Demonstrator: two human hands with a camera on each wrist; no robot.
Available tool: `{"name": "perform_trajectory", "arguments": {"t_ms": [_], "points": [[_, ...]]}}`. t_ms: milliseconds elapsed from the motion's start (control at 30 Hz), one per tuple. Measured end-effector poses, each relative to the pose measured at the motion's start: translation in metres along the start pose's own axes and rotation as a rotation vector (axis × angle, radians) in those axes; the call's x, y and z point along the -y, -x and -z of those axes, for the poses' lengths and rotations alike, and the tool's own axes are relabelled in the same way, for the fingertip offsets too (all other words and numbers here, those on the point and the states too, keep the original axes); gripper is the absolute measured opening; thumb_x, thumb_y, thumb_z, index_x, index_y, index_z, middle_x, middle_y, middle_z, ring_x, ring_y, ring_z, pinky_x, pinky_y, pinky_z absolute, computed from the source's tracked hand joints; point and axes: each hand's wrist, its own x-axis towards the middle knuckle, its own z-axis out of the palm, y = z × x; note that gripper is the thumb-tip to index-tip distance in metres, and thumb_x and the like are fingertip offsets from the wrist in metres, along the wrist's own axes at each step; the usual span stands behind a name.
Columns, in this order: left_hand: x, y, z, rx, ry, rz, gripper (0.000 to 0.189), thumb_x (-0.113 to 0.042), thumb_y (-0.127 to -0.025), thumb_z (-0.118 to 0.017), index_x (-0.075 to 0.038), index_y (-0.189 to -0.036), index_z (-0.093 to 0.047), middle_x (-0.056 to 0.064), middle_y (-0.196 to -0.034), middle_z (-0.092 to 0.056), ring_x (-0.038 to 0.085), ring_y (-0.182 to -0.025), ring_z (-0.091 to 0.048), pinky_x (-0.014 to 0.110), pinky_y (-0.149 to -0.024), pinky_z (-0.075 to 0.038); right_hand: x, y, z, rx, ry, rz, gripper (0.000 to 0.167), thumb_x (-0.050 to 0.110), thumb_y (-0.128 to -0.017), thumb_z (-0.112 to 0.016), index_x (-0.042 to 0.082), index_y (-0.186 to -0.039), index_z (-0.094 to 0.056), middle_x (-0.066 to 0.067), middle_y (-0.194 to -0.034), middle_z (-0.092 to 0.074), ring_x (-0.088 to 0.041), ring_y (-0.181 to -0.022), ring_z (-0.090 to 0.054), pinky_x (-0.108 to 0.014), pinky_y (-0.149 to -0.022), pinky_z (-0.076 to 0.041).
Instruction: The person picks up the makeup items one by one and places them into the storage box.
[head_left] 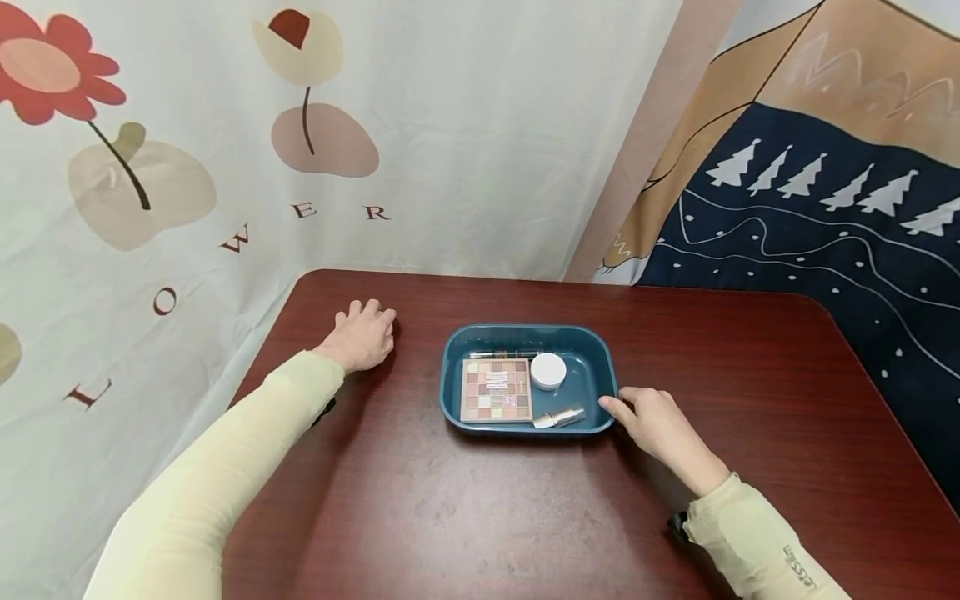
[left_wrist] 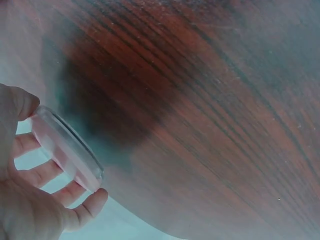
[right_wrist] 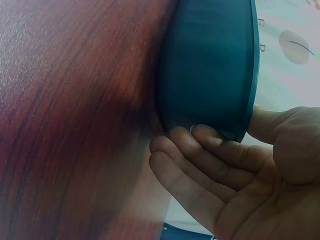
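My left hand is over the table's left part, apart from the tray. In the left wrist view its thumb and fingers hold a flat pink case with a clear lid by the edges; the head view hides this case behind the hand. My right hand grips the right end of a blue tray, thumb at the rim and fingers against the outer wall. Inside the tray lie an eyeshadow palette, a white round jar, a lipstick-like tube and a slim pencil-like stick.
The reddish-brown wooden table has rounded far corners. A white curtain with flower prints hangs behind and along the left. A dark blue cloth with tree prints hangs at the right.
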Motion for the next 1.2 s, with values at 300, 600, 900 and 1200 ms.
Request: {"name": "perform_trajectory", "arguments": {"t_ms": [300,600,900,1200], "points": [[-0.003,0.001,0.006,-0.027,-0.015,-0.019,0.034,-0.017,-0.103,-0.052,-0.002,-0.133,-0.052,0.028,-0.137,-0.046,0.051,-0.117,-0.040,0.063,-0.089,-0.041,-0.001,0.000,-0.001,0.008,-0.005,-0.009,0.035,0.026,-0.104,-0.063,0.012,-0.073,-0.057,0.002,-0.060,-0.043,-0.014,-0.060,-0.044,-0.030,-0.059,-0.038],[-0.006,0.002,0.012,-0.076,0.003,-0.053,0.038,-0.016,-0.101,-0.052,-0.003,-0.136,-0.051,0.027,-0.135,-0.047,0.049,-0.116,-0.040,0.062,-0.090,-0.040,-0.001,0.000,-0.001,0.015,-0.010,-0.014,0.034,0.026,-0.104,-0.063,0.010,-0.074,-0.059,0.002,-0.060,-0.043,-0.015,-0.060,-0.045,-0.030,-0.060,-0.038],[-0.023,0.001,0.023,-0.111,0.021,-0.110,0.043,-0.017,-0.100,-0.056,-0.003,-0.140,-0.053,0.025,-0.136,-0.049,0.047,-0.118,-0.041,0.061,-0.094,-0.039,0.000,0.000,-0.001,0.013,-0.006,-0.015,0.033,0.025,-0.104,-0.064,0.011,-0.074,-0.058,0.001,-0.060,-0.044,-0.015,-0.061,-0.045,-0.031,-0.060,-0.039],[-0.042,0.001,0.032,-0.154,0.030,-0.176,0.048,-0.022,-0.099,-0.062,-0.002,-0.142,-0.054,0.024,-0.136,-0.052,0.045,-0.121,-0.042,0.060,-0.099,-0.039,0.000,0.000,-0.001,0.013,-0.002,-0.009,0.034,0.025,-0.104,-0.063,0.011,-0.074,-0.058,0.002,-0.061,-0.043,-0.015,-0.061,-0.044,-0.030,-0.060,-0.039]]}}
